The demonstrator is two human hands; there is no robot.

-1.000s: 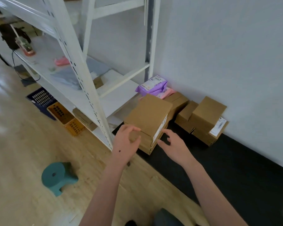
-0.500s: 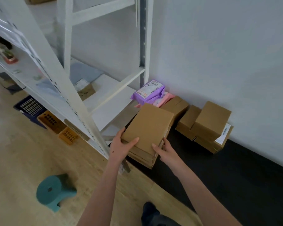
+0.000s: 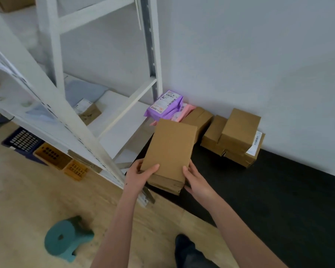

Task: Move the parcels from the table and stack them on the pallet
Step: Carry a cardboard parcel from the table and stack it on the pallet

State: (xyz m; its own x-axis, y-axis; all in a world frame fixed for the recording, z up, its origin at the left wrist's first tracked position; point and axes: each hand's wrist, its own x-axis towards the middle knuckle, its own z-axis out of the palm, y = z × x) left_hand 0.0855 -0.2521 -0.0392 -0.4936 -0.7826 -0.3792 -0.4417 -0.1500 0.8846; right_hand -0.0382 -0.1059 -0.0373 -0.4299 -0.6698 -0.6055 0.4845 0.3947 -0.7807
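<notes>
Black mat (image 3: 269,190) against a white wall (image 3: 249,55), beside white shelving (image 3: 52,105).
Left hand (image 3: 138,176) and right hand (image 3: 196,180) clasp the top cardboard box (image 3: 169,147); wood floor (image 3: 27,200) surrounds.

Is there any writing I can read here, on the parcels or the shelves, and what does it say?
Nothing here can be read.
Purple mailer bag: white shipping label with barcode and red marks, too blurred.
Box against the wall: white label with barcode, too small.
Box on the shelf: white label, blurred.
Brown box held by the left hand and right hand: no visible text.
</notes>
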